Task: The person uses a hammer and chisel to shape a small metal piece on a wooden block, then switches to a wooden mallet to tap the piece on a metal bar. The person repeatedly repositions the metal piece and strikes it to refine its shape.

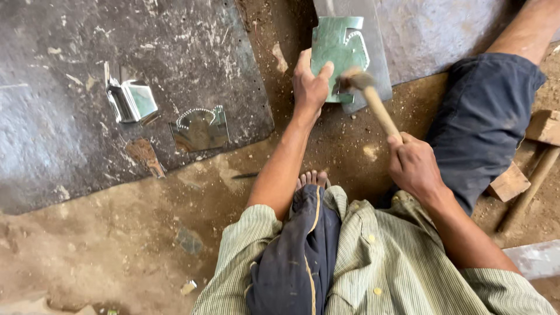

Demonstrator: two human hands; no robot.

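My left hand (310, 81) presses down on a shiny cut sheet-metal piece (338, 49) with a dotted punched line; the piece lies on a grey metal plate (379, 35). My right hand (413, 166) grips the wooden handle of a hammer (373, 99). The blurred hammer head is just above the lower edge of the piece, close to my left thumb.
A large dark metal slab (87, 105) on the dirt floor at left carries a folded shiny metal part (131, 99), a flat punched piece (201, 128) and a rusty scrap (146, 156). Wooden blocks (510, 182) and a stick lie at right, beside my knee.
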